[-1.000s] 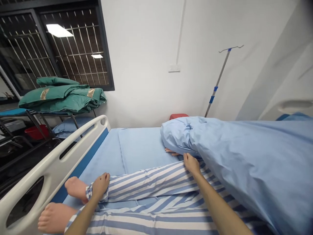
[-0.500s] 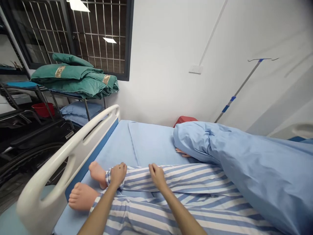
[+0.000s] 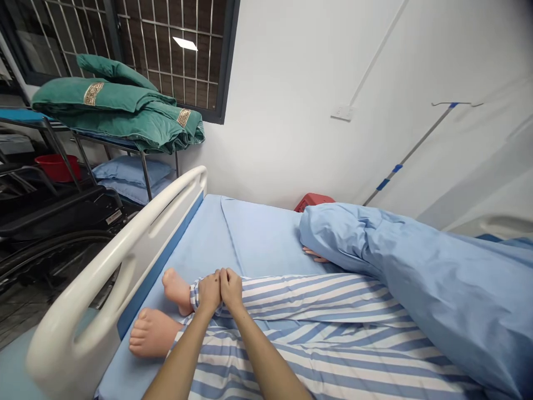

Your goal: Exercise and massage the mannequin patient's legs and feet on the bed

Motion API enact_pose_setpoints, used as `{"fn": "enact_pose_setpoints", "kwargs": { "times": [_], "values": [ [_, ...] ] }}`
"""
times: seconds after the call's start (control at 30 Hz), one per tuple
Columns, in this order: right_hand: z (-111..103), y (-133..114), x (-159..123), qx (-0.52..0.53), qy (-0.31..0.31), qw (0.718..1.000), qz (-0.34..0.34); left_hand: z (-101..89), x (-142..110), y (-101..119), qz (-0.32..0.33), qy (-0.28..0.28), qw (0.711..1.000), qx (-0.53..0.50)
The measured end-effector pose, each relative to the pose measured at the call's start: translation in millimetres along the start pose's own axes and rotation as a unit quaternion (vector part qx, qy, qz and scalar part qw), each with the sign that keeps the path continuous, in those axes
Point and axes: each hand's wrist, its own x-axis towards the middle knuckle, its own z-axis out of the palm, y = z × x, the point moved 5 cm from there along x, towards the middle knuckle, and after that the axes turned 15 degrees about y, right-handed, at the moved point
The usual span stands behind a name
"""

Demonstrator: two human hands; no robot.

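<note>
Your left hand (image 3: 209,293) and right hand (image 3: 231,289) together, clamped on the striped cuff (image 3: 196,295), manikin's foot (image 3: 176,290) just beyond, bed rail (image 3: 125,245) left

**Ward room: background log**

White plastered wall (image 3: 287,111) fills the far side, with a white socket plate (image 3: 342,113) mounted on it. Dark-framed window (image 3: 175,72) at upper left, fitted with metal bars; a ceiling light reflection (image 3: 185,43) shows in the glass. Grey IV pole (image 3: 410,152) with blue bands stands near the wall, hooks at top. Metal rack (image 3: 145,175) beneath the window carries folded green quilts (image 3: 116,111) with gold trim; blue pillows (image 3: 129,172) sit on its lower level. Red basin (image 3: 56,168) beside it. Black wheelchair (image 3: 54,214) stands on the dark floor (image 3: 16,316), just beyond the white bed side rail (image 3: 112,261).
</note>
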Motion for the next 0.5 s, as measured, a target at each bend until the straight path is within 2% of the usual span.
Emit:
{"fn": "enact_pose_setpoints", "kwargs": {
  "times": [0.1, 0.5],
  "values": [
    [3.3, 3.5, -0.1, -0.015, 0.010, 1.000, -0.004, 2.0, 1.7, 0.1, 0.015, 0.015, 1.000, -0.010],
    [2.7, 0.8, -1.6, -0.038, 0.008, 0.999, 0.002, 7.6, 2.1, -1.4, 0.008, 0.014, 1.000, -0.012]
  ]
}}
